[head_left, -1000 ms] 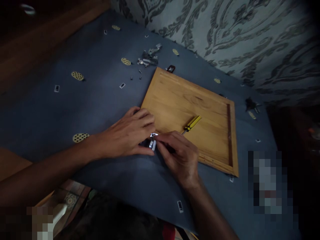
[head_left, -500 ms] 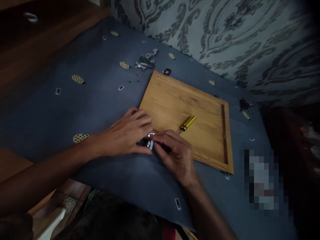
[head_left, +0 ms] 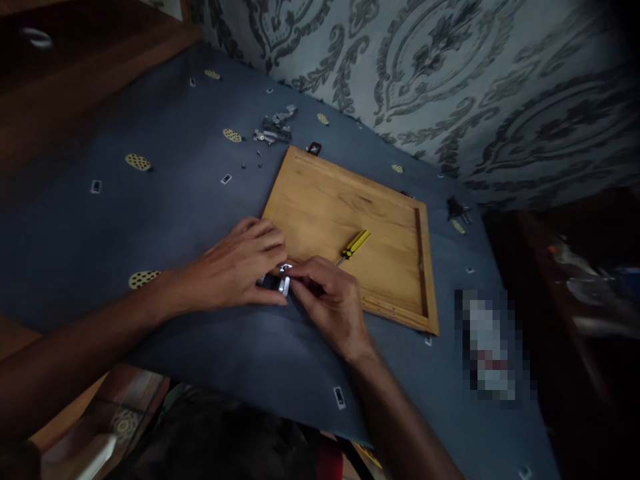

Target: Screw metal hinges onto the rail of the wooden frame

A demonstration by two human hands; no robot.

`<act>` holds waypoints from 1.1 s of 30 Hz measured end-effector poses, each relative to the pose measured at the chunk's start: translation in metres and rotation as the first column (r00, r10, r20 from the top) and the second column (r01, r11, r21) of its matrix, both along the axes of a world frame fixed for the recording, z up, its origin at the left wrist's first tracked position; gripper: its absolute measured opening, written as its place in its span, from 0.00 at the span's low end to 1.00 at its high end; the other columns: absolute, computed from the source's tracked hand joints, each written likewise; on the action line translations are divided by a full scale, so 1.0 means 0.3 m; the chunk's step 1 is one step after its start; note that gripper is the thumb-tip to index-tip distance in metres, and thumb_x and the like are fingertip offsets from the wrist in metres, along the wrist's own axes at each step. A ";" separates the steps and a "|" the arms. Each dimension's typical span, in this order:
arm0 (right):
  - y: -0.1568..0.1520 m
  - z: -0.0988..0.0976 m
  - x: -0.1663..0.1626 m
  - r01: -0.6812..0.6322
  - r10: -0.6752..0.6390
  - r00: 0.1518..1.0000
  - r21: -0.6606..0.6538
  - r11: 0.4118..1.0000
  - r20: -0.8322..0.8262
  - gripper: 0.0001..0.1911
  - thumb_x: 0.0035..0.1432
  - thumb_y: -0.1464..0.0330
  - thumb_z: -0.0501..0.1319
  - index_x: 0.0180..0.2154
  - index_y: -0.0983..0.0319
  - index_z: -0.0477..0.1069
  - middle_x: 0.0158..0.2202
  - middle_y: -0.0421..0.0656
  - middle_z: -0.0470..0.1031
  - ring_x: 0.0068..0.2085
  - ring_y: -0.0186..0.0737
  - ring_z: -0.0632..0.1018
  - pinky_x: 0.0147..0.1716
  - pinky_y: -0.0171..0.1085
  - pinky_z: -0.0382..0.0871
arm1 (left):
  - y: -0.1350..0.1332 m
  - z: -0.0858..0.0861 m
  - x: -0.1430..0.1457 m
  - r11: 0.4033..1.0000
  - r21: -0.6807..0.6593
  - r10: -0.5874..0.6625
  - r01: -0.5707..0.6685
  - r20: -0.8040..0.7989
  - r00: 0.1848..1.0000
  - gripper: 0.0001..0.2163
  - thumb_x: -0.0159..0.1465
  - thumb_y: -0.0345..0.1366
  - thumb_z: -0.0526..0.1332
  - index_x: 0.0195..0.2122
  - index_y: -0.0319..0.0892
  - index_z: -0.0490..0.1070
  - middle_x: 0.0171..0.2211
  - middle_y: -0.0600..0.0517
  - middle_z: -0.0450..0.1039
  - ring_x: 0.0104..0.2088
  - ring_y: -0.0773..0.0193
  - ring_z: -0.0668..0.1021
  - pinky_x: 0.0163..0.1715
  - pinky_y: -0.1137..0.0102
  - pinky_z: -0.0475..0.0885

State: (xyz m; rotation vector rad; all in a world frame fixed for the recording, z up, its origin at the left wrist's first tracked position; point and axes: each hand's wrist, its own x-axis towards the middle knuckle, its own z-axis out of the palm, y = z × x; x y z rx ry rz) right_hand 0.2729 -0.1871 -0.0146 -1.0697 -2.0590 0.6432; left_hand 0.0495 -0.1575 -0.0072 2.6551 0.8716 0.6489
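Observation:
A wooden cabinet door point(head_left: 385, 267) lies on the blue cloth, its framed side up. At its near left corner sits a shiny metal hinge point(head_left: 285, 285), partly covered by fingers. My left hand point(head_left: 247, 267) grips around the hinge, fingers over the door's edge and thumb below. The fingertips of my right hand point(head_left: 330, 297) are pinched together against the hinge's right side; whatever is between them is too small to make out. On the door, just beyond my right hand, rests a screwdriver point(head_left: 356, 245) with a yellow and black handle.
Loose metal hinges point(head_left: 274, 130) lie in a pile past the door, with several small screws point(head_left: 259, 160) nearby. A dark object point(head_left: 457, 210) is at the far right. A blurred-out item point(head_left: 490, 347) lies on the cloth point(head_left: 190, 353) at right. A patterned wall point(head_left: 400, 73) rises behind.
The whole view has shifted, so the door, screwdriver and hands appear farther left. Both hands keep the same hold at the hinge.

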 end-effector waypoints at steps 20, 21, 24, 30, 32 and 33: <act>0.028 0.048 0.053 -0.040 0.037 0.999 -0.124 0.991 -0.024 0.04 0.64 0.69 0.70 0.40 0.58 0.84 0.32 0.41 0.79 0.32 0.35 0.79 0.31 0.34 0.73 | -0.005 0.002 0.001 0.999 -0.027 0.025 -0.025 0.006 1.000 0.17 0.65 0.48 0.73 0.36 0.42 0.70 0.44 0.48 0.74 0.50 0.52 0.72 0.55 0.55 0.67; 0.030 0.050 0.057 -0.046 0.044 0.999 -0.129 0.991 -0.017 0.04 0.65 0.68 0.70 0.41 0.58 0.84 0.33 0.41 0.80 0.33 0.36 0.80 0.32 0.35 0.73 | -0.005 0.003 0.001 0.999 -0.027 0.024 -0.024 0.005 1.000 0.17 0.65 0.48 0.73 0.36 0.42 0.70 0.44 0.48 0.74 0.50 0.52 0.72 0.55 0.55 0.67; 0.035 0.051 0.069 -0.079 0.080 0.997 -0.122 0.989 0.005 0.04 0.65 0.70 0.70 0.41 0.59 0.84 0.36 0.43 0.82 0.36 0.38 0.82 0.35 0.36 0.76 | -0.005 0.004 0.002 0.999 -0.030 0.016 -0.016 0.003 1.000 0.18 0.64 0.49 0.74 0.36 0.42 0.69 0.43 0.48 0.74 0.49 0.52 0.73 0.54 0.55 0.68; 0.043 0.050 0.073 -0.103 0.110 0.991 -0.091 0.991 0.073 0.04 0.66 0.71 0.69 0.41 0.58 0.84 0.38 0.44 0.83 0.39 0.40 0.84 0.39 0.37 0.78 | -0.004 0.002 0.003 1.000 -0.010 0.015 -0.015 0.007 1.000 0.18 0.64 0.49 0.74 0.36 0.42 0.70 0.42 0.48 0.74 0.48 0.52 0.73 0.53 0.56 0.68; 0.042 0.049 0.070 -0.109 0.116 0.990 -0.083 0.991 0.085 0.05 0.67 0.71 0.68 0.42 0.58 0.84 0.39 0.44 0.83 0.40 0.40 0.84 0.40 0.38 0.79 | -0.004 0.002 0.002 1.000 -0.014 0.013 -0.013 0.004 1.000 0.18 0.65 0.49 0.74 0.36 0.42 0.70 0.42 0.48 0.74 0.48 0.52 0.73 0.53 0.56 0.68; 0.041 0.048 0.068 -0.111 0.118 0.989 -0.077 0.991 0.088 0.05 0.67 0.72 0.68 0.42 0.58 0.84 0.39 0.44 0.83 0.40 0.40 0.84 0.41 0.38 0.79 | -0.004 0.001 0.002 1.000 -0.016 0.014 -0.014 0.007 1.000 0.18 0.65 0.49 0.73 0.36 0.42 0.70 0.42 0.48 0.74 0.48 0.52 0.73 0.53 0.55 0.68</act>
